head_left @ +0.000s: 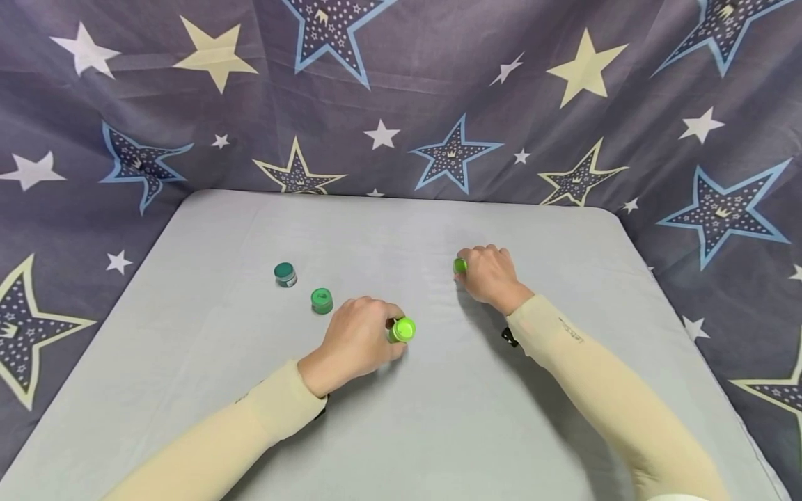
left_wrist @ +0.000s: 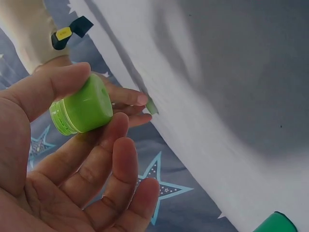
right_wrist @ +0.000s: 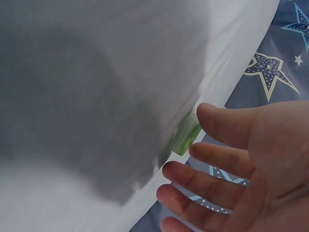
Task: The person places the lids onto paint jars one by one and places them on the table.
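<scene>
My left hand (head_left: 360, 336) pinches a small lime-green jar (head_left: 403, 330) between thumb and fingers, close over the pale cloth. In the left wrist view the jar (left_wrist: 82, 107) lies tilted between thumb and index finger, the other fingers loosely bent. Farther back on the right, my right hand (head_left: 491, 273) pinches a small green container (head_left: 460, 266) at its fingertips. It looks partly see-through in the right wrist view, where the container (right_wrist: 186, 134) meets the thumb and index tips. A green jar (head_left: 322, 301) stands just beyond my left hand, and a dark teal jar (head_left: 285, 274) stands farther left.
A light grey cloth (head_left: 207, 334) covers the table. Behind and beside it hangs a dark curtain (head_left: 388, 90) printed with stars. Black straps (head_left: 510, 337) show at the wrists.
</scene>
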`<state>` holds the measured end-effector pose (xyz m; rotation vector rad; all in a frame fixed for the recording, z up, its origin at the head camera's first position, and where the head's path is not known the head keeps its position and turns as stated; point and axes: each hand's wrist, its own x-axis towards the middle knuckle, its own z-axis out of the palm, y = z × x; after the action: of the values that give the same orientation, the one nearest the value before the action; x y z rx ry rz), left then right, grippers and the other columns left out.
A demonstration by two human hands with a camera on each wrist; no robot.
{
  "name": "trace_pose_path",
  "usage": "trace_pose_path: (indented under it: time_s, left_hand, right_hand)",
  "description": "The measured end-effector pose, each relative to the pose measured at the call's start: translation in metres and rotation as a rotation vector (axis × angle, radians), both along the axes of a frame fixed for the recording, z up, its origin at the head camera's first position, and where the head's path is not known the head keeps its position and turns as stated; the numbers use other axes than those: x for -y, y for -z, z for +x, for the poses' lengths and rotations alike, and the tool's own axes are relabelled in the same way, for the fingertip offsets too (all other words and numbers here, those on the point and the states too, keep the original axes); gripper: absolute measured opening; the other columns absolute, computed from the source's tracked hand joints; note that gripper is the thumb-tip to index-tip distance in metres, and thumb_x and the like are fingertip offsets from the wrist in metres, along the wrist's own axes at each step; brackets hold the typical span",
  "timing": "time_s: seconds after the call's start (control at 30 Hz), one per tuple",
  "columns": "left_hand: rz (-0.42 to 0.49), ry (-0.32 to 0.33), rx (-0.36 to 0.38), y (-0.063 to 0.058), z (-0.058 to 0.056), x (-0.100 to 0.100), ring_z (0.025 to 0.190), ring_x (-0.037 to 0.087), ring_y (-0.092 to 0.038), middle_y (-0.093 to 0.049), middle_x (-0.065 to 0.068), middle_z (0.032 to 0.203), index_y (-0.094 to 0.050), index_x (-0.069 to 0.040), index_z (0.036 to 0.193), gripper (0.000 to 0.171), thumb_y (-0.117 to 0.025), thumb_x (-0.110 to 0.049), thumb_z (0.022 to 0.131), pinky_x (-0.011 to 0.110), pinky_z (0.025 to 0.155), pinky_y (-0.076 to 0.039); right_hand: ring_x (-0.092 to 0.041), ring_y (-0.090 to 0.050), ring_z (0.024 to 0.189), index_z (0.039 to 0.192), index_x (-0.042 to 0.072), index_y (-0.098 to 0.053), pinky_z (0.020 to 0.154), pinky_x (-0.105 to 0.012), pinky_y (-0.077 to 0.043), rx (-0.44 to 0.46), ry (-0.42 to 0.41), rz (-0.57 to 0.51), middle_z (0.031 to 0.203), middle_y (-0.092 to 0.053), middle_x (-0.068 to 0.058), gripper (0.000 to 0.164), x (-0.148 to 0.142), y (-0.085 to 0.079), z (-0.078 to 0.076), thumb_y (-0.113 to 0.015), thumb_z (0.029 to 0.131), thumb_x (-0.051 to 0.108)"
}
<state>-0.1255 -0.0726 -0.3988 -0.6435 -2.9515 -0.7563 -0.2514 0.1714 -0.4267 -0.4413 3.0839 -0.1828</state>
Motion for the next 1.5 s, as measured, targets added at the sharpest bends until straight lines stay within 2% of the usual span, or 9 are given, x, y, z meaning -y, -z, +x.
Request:
trace_pose_path:
  time_s: [0.1,0.23,0.5,0.63,1.07,1.3,1.5]
  left_hand:
    - [0.007,0.005,-0.004,0.0,0.001,0.0,0.075,0.012,-0.059,-0.069,-0.009,0.08,-0.08,-0.019,0.09,0.022,-0.092,-0.021,0.072,0.036,0.075,-0.047]
    - [0.01,0.006,-0.012,0.001,0.002,0.0,0.076,0.013,-0.06,-0.07,-0.008,0.081,-0.08,-0.018,0.091,0.023,-0.093,-0.021,0.072,0.036,0.076,-0.048]
    - [0.015,0.002,-0.016,0.003,0.003,0.001,0.075,0.012,-0.059,-0.069,-0.01,0.08,-0.079,-0.02,0.089,0.021,-0.092,-0.019,0.072,0.036,0.077,-0.047]
    - [0.016,0.002,-0.017,0.003,0.003,0.001,0.076,0.012,-0.06,-0.069,-0.01,0.081,-0.079,-0.02,0.09,0.022,-0.092,-0.02,0.072,0.036,0.078,-0.047]
    - [0.025,-0.006,-0.008,0.007,0.007,0.003,0.08,0.016,-0.064,-0.071,-0.009,0.083,-0.079,-0.019,0.091,0.022,-0.092,-0.021,0.073,0.038,0.08,-0.049]
    - [0.027,-0.008,0.0,0.009,0.008,0.003,0.079,0.015,-0.064,-0.071,-0.01,0.082,-0.079,-0.021,0.09,0.022,-0.092,-0.019,0.072,0.038,0.08,-0.049]
    - [0.034,-0.006,0.008,0.009,0.009,0.002,0.079,0.013,-0.064,-0.071,-0.012,0.083,-0.08,-0.021,0.091,0.022,-0.092,-0.019,0.073,0.037,0.081,-0.049]
  right_hand:
    - [-0.031,-0.057,0.085,0.1,0.011,-0.071,0.082,-0.049,-0.043,0.005,0.002,0.014,0.081,-0.062,-0.006,0.017,0.001,0.0,-0.002,-0.078,0.093,0.025]
    - [-0.03,-0.057,0.083,0.091,0.012,-0.067,0.08,-0.047,-0.042,0.0,-0.001,0.033,0.079,-0.061,-0.005,0.015,0.003,0.001,-0.003,-0.077,0.092,0.023]
    - [-0.027,-0.058,0.084,0.1,0.01,-0.071,0.083,-0.045,-0.037,-0.003,-0.002,0.036,0.083,-0.063,-0.004,0.017,0.005,0.002,-0.004,-0.078,0.091,0.022]
    - [-0.026,-0.057,0.079,0.099,0.009,-0.071,0.081,-0.044,-0.035,-0.009,-0.008,0.036,0.08,-0.063,-0.003,0.016,0.005,0.0,-0.001,-0.078,0.092,0.021]
    - [-0.026,-0.058,0.077,0.104,0.009,-0.074,0.077,-0.043,-0.034,-0.063,-0.015,-0.028,0.081,-0.065,-0.004,0.023,0.005,-0.007,0.018,-0.084,0.086,0.018]
    - [-0.025,-0.057,0.073,0.103,0.009,-0.076,0.073,-0.043,-0.034,-0.109,-0.053,-0.091,0.079,-0.066,-0.003,0.021,0.001,-0.009,0.03,-0.084,0.084,0.014]
    - [-0.025,-0.061,0.078,0.106,0.009,-0.077,0.073,-0.042,-0.034,-0.134,-0.079,-0.136,0.086,-0.072,-0.005,0.027,0.001,-0.01,0.042,-0.087,0.082,0.015]
